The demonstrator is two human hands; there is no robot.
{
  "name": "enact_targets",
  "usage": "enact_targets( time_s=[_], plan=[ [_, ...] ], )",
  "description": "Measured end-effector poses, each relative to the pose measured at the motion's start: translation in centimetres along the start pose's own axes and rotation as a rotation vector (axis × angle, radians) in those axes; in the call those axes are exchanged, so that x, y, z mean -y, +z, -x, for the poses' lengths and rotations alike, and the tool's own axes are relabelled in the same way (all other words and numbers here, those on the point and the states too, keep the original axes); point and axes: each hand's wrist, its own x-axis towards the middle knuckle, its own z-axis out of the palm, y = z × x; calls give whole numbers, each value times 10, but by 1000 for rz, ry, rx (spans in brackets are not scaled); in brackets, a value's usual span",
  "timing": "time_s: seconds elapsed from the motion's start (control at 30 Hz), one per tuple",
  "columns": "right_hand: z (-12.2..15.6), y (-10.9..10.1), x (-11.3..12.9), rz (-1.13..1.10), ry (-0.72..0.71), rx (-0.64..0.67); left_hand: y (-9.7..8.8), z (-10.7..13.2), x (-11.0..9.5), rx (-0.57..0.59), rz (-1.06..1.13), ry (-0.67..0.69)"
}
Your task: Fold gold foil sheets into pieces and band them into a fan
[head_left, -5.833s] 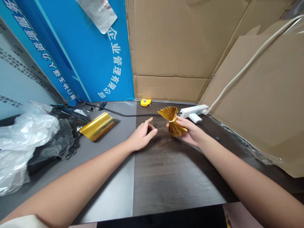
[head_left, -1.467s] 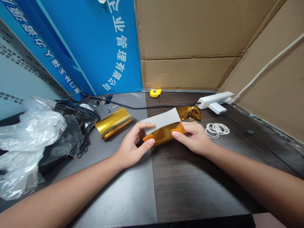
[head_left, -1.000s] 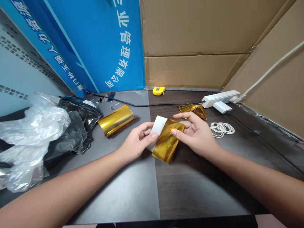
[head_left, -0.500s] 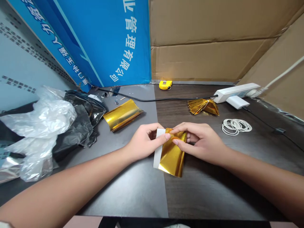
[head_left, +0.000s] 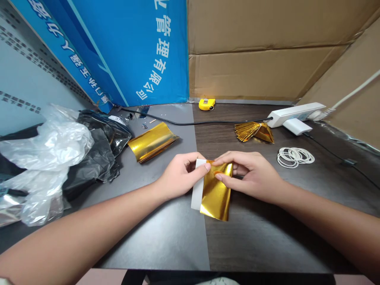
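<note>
A sheet of gold foil paper (head_left: 216, 200) with a white strip along its left side is held above the table between both hands. My left hand (head_left: 183, 174) pinches its upper left part, thumb on the front and fingers behind. At the upper right, my right hand (head_left: 251, 174) grips the sheet between thumb and index finger; its other fingers are curled and partly hidden behind. To the left lies a stack of gold foil sheets (head_left: 152, 141). Beyond my right hand is a pleated gold foil bundle (head_left: 252, 132) tied with a white band.
White rubber bands (head_left: 295, 157) lie on the right of the table (head_left: 154, 241). Behind them sit a power strip (head_left: 298, 113) and a white charger (head_left: 297, 126). A black cable crosses the back near a yellow tape measure (head_left: 207, 104). Crumpled plastic bags (head_left: 65, 146) lie left.
The view has shifted very slightly. Both hands keep their hold on the gold foil sheet, and my left thumb has slid a little to the left.
</note>
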Motion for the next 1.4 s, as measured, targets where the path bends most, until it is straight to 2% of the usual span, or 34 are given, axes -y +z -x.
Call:
enact_targets(
  time_s=[0.13,0.23,1.4],
  plan=[
    [-1,2,1,-175,137,2,0,0,1,2,-9,3],
    [-1,3,1,-224,173,-9,0,0,1,3,-17,7],
    [-1,3,2,-190,200,-18,1,0,-1,-26,-116,31]
  ],
)
